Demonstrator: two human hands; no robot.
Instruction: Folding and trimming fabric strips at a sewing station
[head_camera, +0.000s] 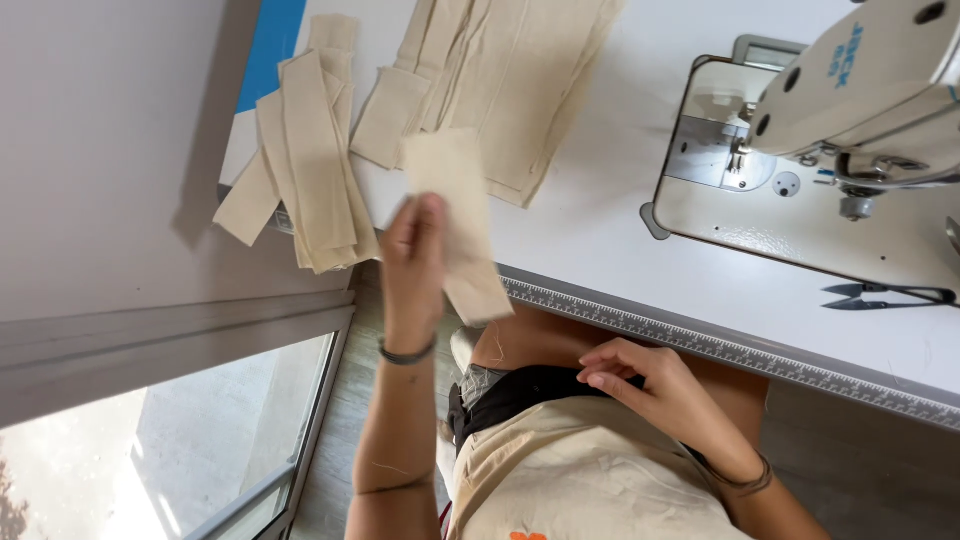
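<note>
From the head camera, looking down over the person's lap, the left hand is raised above the edge of the white sewing table, its fingers pinched closed on one end of a cream fabric strip. The strip stands up and away from the hand, blurred, its lower end hanging just over the table's front edge and the printed ruler strip that runs along it. The right hand rests low at the waist, against dark fabric on the lap, fingers loosely curled and holding nothing that I can see.

Just beyond the left hand lies a loose stack of cut strips, fanned and partly overhanging the table's corner, and beside it a wider pile of folded panels. The sewing machine stands well apart, on the right-hand side, with small thread snips lying near its base.

To my eye, lifting one strip cleanly calls for a pinch at the very end, so that only a single layer comes away, and for keeping the overhanging stack from sliding off the corner.
</note>
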